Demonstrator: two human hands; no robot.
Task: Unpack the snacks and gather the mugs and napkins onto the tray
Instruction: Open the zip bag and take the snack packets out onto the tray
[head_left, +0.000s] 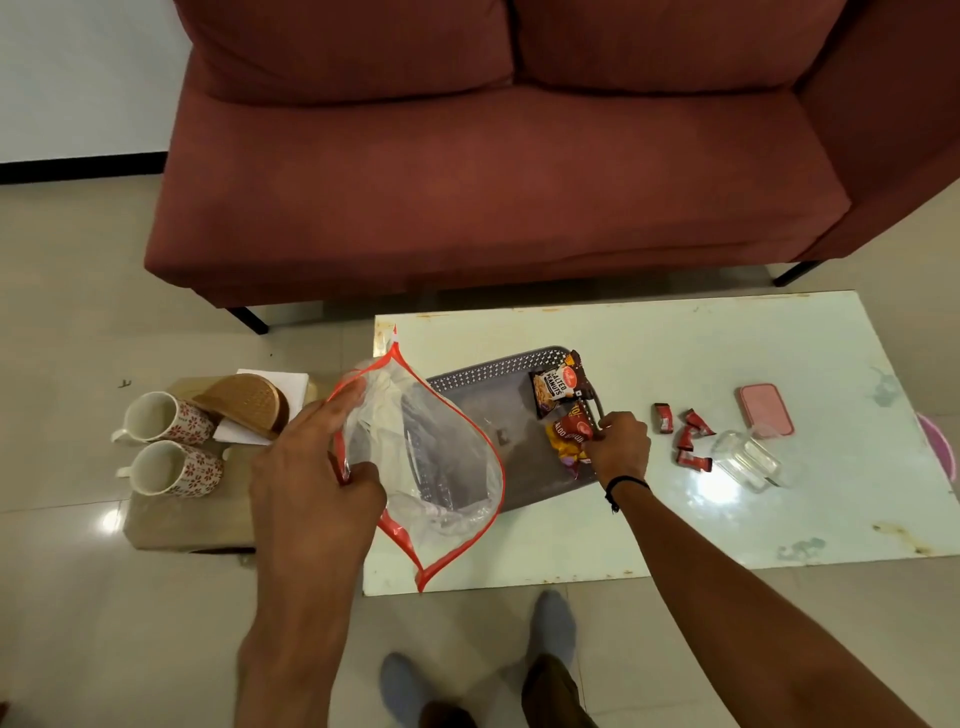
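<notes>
1. Far left, on a low wooden stool (171, 525): two floral mugs (169, 415) lying on their sides, one nearer than the other, open mouths toward the camera; just right of them white napkins (291, 382) under a round wooden holder (247, 402). All well apart from either hand, none of it on the tray.
2. Left hand (317, 478), raised over the gap between stool and table: fingers and thumb pinched on the red-edged rim of a clear zip bag (431, 467), mouth spread open, hanging in front of the tray's left half. Cannot tell whether anything lies inside.
3. Grey perforated tray (488, 374) on the pale table (675, 353), partly hidden behind the bag.
4. On the tray's right part: a salted peanuts packet (558, 387) toward the far edge, apart from both hands.
5. Just nearer: an orange-and-red snack packet (569, 441), touching the tray floor, gripped at its right end by the right hand (621, 447), fingers curled closed around it at the tray's right rim.
6. Right of that hand, on the bare table: several small red wrapped candies (685, 436) scattered close together.
7. Further right: a clear container (748, 460) and, beyond it, a pink lid (766, 408).
</notes>
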